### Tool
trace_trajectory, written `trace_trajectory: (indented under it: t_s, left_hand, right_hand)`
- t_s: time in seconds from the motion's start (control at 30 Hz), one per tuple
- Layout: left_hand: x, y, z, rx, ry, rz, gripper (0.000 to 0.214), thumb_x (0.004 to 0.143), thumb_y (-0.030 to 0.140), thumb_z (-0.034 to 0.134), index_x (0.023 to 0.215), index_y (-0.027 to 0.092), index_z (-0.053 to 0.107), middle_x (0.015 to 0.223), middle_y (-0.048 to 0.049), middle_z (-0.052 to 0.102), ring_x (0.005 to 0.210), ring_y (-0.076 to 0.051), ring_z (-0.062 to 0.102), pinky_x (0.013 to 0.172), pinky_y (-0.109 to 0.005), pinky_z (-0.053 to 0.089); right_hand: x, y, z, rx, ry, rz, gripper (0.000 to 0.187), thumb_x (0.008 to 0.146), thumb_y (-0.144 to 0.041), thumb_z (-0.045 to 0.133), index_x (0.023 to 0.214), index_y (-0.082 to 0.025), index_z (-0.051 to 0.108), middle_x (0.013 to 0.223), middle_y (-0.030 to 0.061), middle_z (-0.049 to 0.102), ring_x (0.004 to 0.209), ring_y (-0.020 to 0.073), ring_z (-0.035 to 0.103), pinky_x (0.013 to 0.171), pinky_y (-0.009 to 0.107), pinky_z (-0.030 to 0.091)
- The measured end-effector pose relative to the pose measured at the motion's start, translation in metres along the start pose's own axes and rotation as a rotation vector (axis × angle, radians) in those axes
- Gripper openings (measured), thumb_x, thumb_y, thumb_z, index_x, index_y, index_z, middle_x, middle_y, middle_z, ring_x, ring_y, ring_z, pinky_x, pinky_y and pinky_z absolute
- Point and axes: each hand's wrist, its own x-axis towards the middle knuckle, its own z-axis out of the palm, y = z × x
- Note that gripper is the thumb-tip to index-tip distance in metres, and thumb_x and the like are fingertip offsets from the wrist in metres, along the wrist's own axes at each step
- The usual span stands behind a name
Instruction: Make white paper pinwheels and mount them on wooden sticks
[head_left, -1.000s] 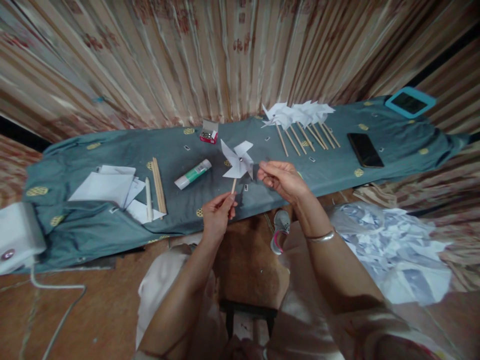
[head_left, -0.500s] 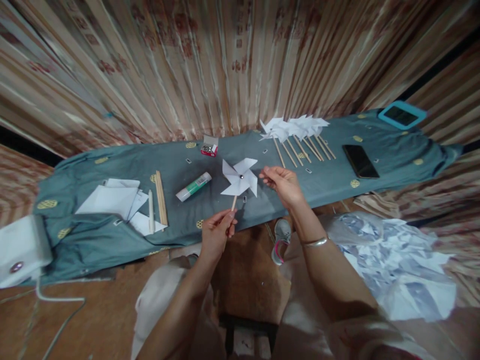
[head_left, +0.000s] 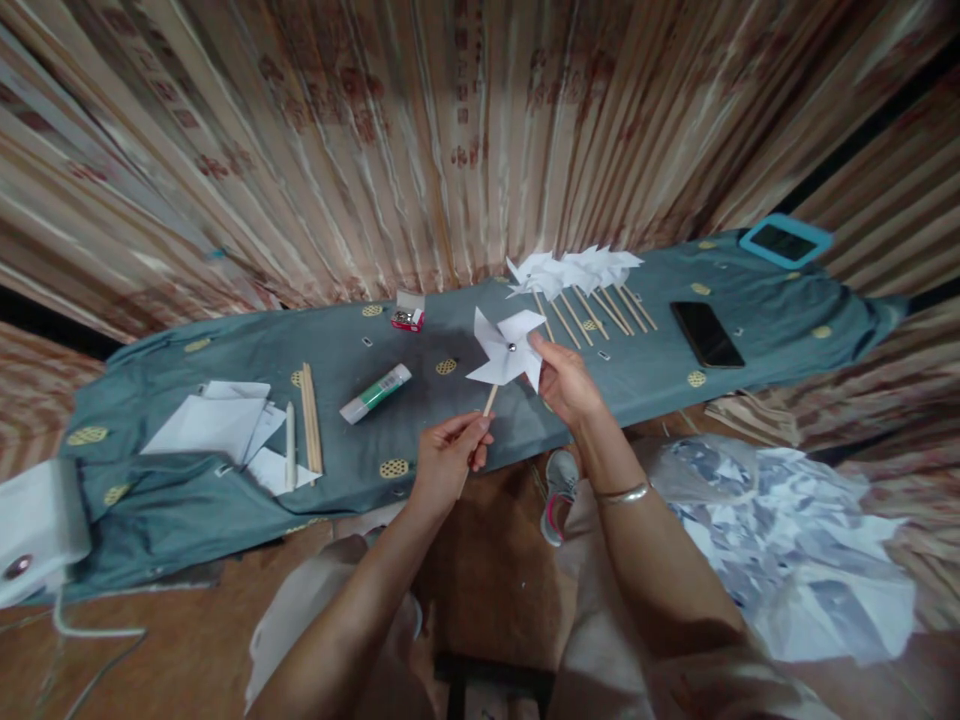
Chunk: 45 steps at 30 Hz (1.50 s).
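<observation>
A white paper pinwheel with a silver pin at its centre is held up over the cloth-covered table. My left hand is closed round its wooden stick. At the right edge of the blades is my right hand, thumb and fingers pinched on a paper blade. Beyond it, several other pinwheels lie in a row with their sticks toward me. Left of the held one are a glue stick and a small red box of pins.
White paper sheets, a white pen-like stick and loose wooden sticks lie at the left. A phone and a blue-framed device are at the right. A bag of paper scraps stands by my right leg.
My right hand has closed on a blade of the pinwheel, from just beside it before. The pinwheel and my left hand have shifted slightly right, and the view has turned a little.
</observation>
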Motion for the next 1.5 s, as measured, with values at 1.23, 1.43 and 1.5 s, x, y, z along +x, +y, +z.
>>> trace_trajectory:
  t_s: [1.23, 1.43, 1.5]
  left_hand:
    - [0.024, -0.013, -0.019, 0.075, 0.062, 0.005, 0.029, 0.063, 0.038, 0.082, 0.078, 0.014, 0.078, 0.054, 0.0011, 0.063, 0.037, -0.004, 0.044, 0.037, -0.018, 0.03]
    - [0.025, -0.013, -0.02, 0.048, 0.071, 0.006, 0.028, 0.062, 0.037, 0.083, 0.078, 0.015, 0.078, 0.054, 0.001, 0.063, 0.037, -0.004, 0.045, 0.036, -0.017, 0.03]
    - [0.025, -0.012, -0.02, 0.03, 0.069, 0.009, 0.027, 0.062, 0.037, 0.084, 0.077, 0.015, 0.079, 0.054, 0.001, 0.063, 0.036, -0.004, 0.045, 0.036, -0.017, 0.03]
  right_hand:
    - [-0.006, 0.013, 0.002, 0.002, 0.05, 0.162, 0.038, 0.045, -0.041, 0.093, 0.063, -0.018, 0.069, 0.053, -0.0043, 0.064, 0.048, 0.0051, 0.055, 0.05, 0.016, 0.045]
    - [-0.007, 0.017, 0.006, 0.028, 0.017, 0.169, 0.034, 0.049, -0.038, 0.093, 0.061, -0.017, 0.068, 0.053, -0.005, 0.063, 0.049, 0.0043, 0.057, 0.052, 0.015, 0.045]
    - [-0.008, 0.018, 0.009, 0.033, 0.018, 0.175, 0.034, 0.048, -0.037, 0.093, 0.06, -0.017, 0.068, 0.053, -0.0049, 0.064, 0.049, 0.0044, 0.057, 0.052, 0.015, 0.045]
